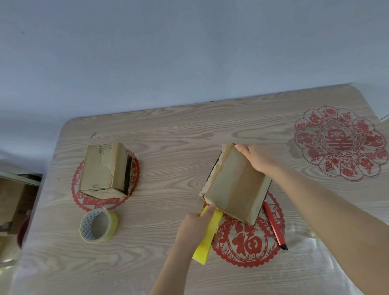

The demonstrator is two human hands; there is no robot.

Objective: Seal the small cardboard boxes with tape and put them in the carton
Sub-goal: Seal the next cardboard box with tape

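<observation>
Table (188, 134); hands: left (196, 227) round tape (202, 251), right (260, 160) round box (235, 190).

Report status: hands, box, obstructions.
Right hand grips box at far edge. Left hand holds yellow tape strip at its near corner. Red pen beside box, not blocking.

Two arms show, each bare from the hand to where the frame's lower edge cuts it off. The left hand (197, 227) runs into a slim, smooth left forearm (170, 273). The right hand (259, 159) leads into a right forearm (336, 212) that looks far broader toward the corner (the wide-angle lens stretches whatever lies near the edge). Fingers, wrists and forearms are all uncovered skin. The nails are too small to make out.
</observation>
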